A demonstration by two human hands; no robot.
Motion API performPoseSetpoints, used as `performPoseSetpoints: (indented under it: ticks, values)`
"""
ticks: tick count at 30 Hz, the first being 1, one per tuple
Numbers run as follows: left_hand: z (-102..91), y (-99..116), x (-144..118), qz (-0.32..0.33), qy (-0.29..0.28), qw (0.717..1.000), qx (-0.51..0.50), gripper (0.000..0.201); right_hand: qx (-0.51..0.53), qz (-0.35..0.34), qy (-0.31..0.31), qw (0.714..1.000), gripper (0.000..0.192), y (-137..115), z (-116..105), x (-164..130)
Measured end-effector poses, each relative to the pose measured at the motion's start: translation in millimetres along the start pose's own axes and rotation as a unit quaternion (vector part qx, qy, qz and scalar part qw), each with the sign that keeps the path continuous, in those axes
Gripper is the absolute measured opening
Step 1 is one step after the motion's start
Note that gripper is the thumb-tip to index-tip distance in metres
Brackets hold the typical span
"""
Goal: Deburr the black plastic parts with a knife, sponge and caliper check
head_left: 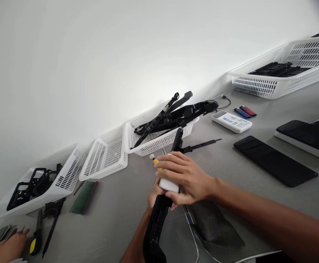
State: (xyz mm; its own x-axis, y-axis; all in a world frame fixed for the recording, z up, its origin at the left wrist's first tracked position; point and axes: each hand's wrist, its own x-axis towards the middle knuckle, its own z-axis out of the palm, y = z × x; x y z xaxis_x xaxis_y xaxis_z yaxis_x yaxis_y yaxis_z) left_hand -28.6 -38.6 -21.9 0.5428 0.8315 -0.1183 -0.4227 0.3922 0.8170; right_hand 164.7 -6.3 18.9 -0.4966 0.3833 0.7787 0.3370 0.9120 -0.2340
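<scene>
My right hand (189, 177) is closed with its fingers laid over a white block-shaped object (170, 185). A small yellow piece with a pale round tip (156, 161) pokes out beyond its fingertips; whether it joins the white object is hidden. Beneath, my left hand (154, 193), mostly covered by the right, is closed around a long black plastic part (157, 223). This part runs from the bottom edge up between my hands. Another black end (178, 140) shows above my right hand; I cannot tell if it is the same piece.
White baskets with black parts (159, 140) line the wall; one basket (104, 155) stands between others. A black phone-like slab (276, 160), white device (232, 121) and lighters (245, 111) lie right. Left are a green block (84, 197), screwdriver (36, 237) and another person's hand (10, 246).
</scene>
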Motion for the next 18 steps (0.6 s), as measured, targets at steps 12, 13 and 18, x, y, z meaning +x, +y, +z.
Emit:
performPoseSetpoints:
  ticks: [12, 13, 18]
  values:
    - [20.8, 14.4, -5.6, 0.020, 0.222, 0.970, -0.095, 0.032, 0.011, -0.011, 0.024, 1.000, 0.044, -5.1, 5.6, -1.3]
    - [21.3, 15.2, -6.2, 0.025, 0.217, 0.971, -0.098, 0.032, 0.008, -0.012, 0.030, 0.999, 0.045, -4.8, 5.3, -1.2]
    - [16.1, 8.5, -3.0, -0.012, 0.110, 0.991, -0.073, 0.034, -0.035, 0.062, 0.045, 0.996, 0.048, -3.1, 3.6, -2.8]
